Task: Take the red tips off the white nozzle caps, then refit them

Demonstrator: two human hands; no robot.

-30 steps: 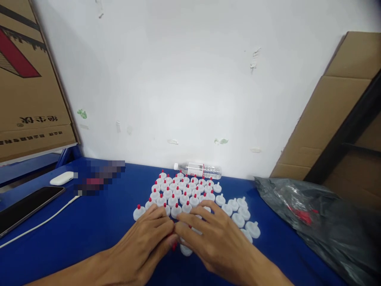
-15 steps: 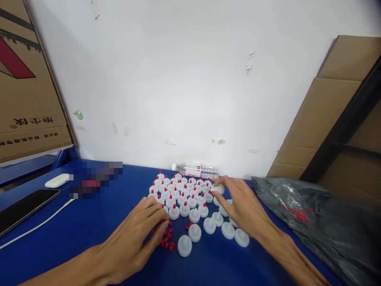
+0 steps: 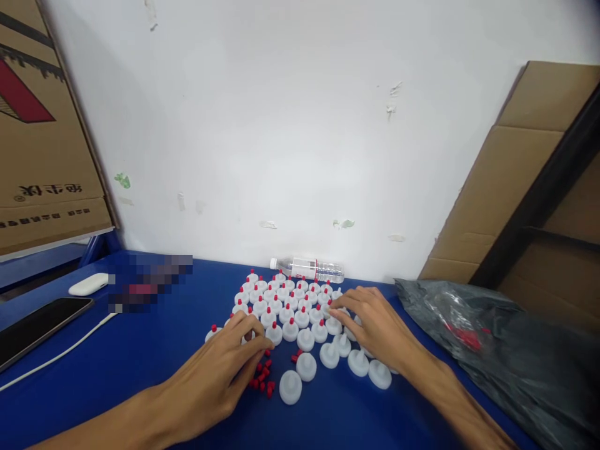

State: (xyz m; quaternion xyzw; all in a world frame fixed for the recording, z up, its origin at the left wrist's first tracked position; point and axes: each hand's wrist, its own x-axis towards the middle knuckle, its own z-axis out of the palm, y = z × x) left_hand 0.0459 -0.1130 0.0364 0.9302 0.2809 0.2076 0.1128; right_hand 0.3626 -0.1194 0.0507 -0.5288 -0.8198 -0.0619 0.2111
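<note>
Several white caps with red tips (image 3: 281,300) stand in rows on the blue table (image 3: 140,369). Nearer me lie plain white caps (image 3: 305,365) without tips, and a small heap of loose red plugs (image 3: 263,377). My left hand (image 3: 220,369) rests beside that heap with its fingers curled together at the front row; what they pinch is hidden. My right hand (image 3: 377,328) reaches over the plain caps. Its fingertips are bunched at the right end of the rows, seemingly on a white cap.
A clear water bottle (image 3: 309,270) lies by the white wall behind the caps. A black plastic bag (image 3: 492,337) with red bits fills the right. At left are a phone (image 3: 37,325), a white cable (image 3: 60,353) and a white case (image 3: 88,284). Cardboard boxes (image 3: 42,125) flank both sides.
My hands, together over the near caps a second ago, have parted. The right hand reached to the back right, took a white cap and drew back to the rows. The left barely moved.
</note>
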